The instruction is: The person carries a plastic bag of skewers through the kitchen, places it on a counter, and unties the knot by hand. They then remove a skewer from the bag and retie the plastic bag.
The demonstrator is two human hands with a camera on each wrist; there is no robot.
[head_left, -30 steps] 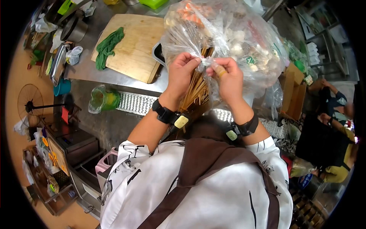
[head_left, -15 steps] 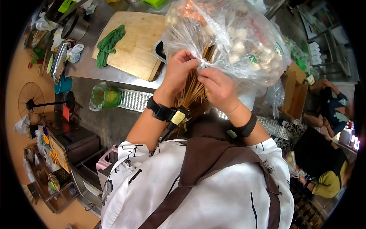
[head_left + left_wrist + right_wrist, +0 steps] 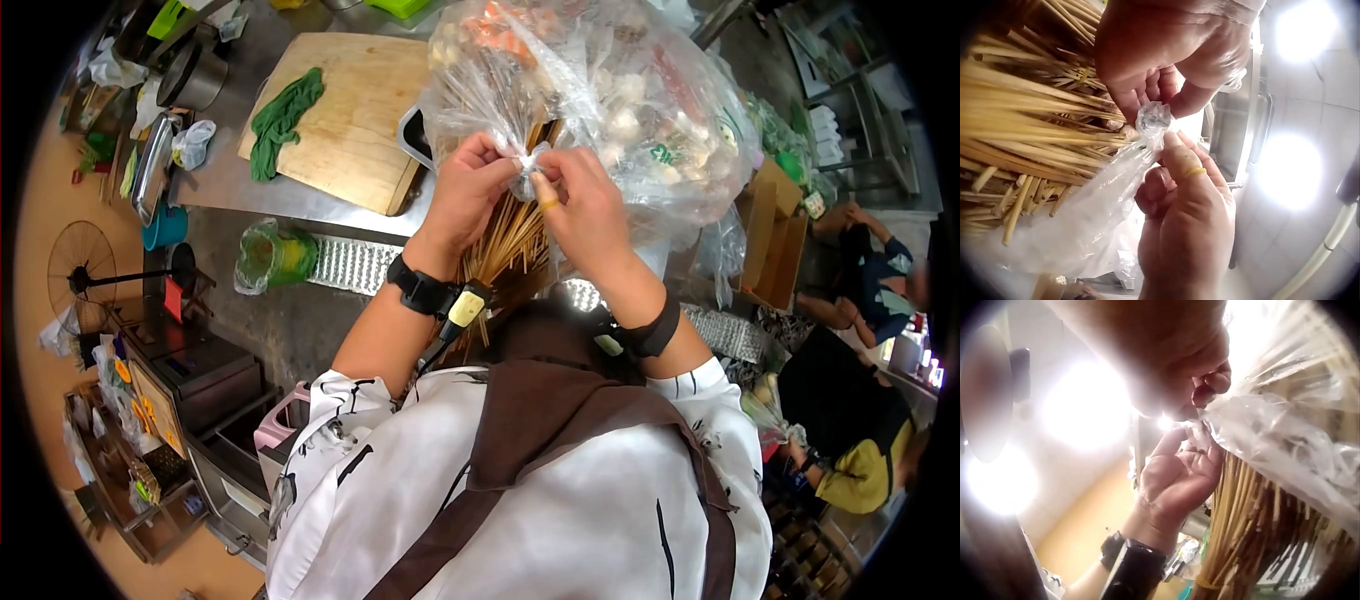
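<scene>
A big clear plastic bag (image 3: 640, 130) bulges with pale and orange food pieces, its neck gathered into a twisted knot (image 3: 1154, 119). My left hand (image 3: 468, 195) pinches the knot between thumb and fingers from the left. From the other side my right hand (image 3: 588, 210), a yellow band on its thumb, pinches the same twisted plastic. Thin wooden sticks (image 3: 505, 250) fan out of the bag below the knot, towards my body. In the right wrist view the fingertips meet at the knot, and the right hand partly hides it.
Left of the bag lies a wooden cutting board (image 3: 350, 130) with a green cloth (image 3: 285, 122) on it. A dark tray (image 3: 414, 135) sits between board and bag. To the right stands a cardboard box (image 3: 775, 235). Another person (image 3: 860, 430) is at far right.
The right hand left the knot, dipped below and left of it, then came back up to pinch the plastic from the right. The left hand kept its pinch throughout.
</scene>
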